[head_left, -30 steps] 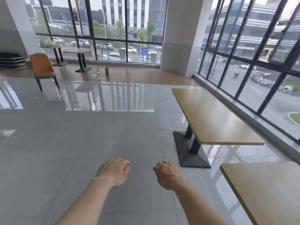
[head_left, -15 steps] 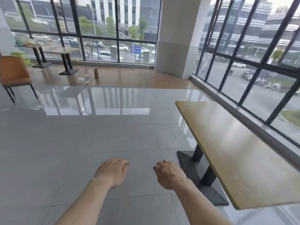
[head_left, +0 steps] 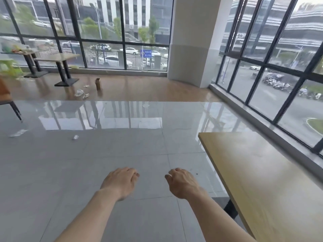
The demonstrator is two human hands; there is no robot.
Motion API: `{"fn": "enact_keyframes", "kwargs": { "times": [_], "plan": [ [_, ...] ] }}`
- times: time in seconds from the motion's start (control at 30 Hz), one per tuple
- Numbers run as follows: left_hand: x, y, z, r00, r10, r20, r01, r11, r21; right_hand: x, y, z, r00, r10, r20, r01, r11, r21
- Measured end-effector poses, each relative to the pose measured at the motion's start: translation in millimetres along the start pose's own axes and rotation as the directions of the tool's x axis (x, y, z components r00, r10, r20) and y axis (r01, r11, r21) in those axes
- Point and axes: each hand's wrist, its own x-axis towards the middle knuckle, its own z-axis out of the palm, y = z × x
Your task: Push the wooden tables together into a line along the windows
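Upper left of the frame, two dark-legged wooden tables (head_left: 57, 57) stand by the far windows, with scraps of litter (head_left: 80, 93) and a small brown bottle (head_left: 99, 84) on the floor nearby. Low centre, the left hand (head_left: 120, 182) and right hand (head_left: 181, 184) hang over grey tiles, loosely curled, each grip holding nothing. At right, the long pale wooden worktop (head_left: 262, 180) runs beside the glass wall, apart from both hands. I'd worry about the glossy floor: a hard shove could skid the table's base sideways into the window ledge.
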Motion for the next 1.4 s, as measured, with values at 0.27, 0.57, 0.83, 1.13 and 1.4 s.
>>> {"fn": "enact_keyframes", "kwargs": {
  "times": [0.27, 0.57, 0.83, 1.13, 1.4],
  "plan": [
    [250.8, -55.2, -32.2, 1.0, -0.017, -0.027, 0.015, 0.999, -0.05, 250.9, -2.6, -56.4, 1.0, -0.017, -0.023, 0.016, 1.0, -0.023],
    [499.7, -98.1, -112.4, 1.0, 0.01, -0.03, -0.012, 0.996, -0.089, 481.8, -16.0, -143.3, 0.999, 0.026, -0.025, -0.026, 1.0, -0.016],
    [713.6, -69.5, -158.5, 0.992, 0.121, 0.025, -0.12, 0.992, -0.044, 653.8, 32.9, -213.6, 0.993, 0.115, -0.039, -0.113, 0.993, 0.031],
    [975.3, 50.7, -188.2, 0.967, 0.25, 0.055, -0.251, 0.968, -0.002, 848.9, 190.8, -289.5, 0.957, 0.277, -0.085, -0.264, 0.955, 0.136],
    [1143.9, 209.5, -215.5, 0.908, 0.41, 0.086, -0.411, 0.912, -0.003, 923.9, 333.7, -374.9, 0.872, 0.467, -0.147, -0.426, 0.872, 0.24]
  ]
}}
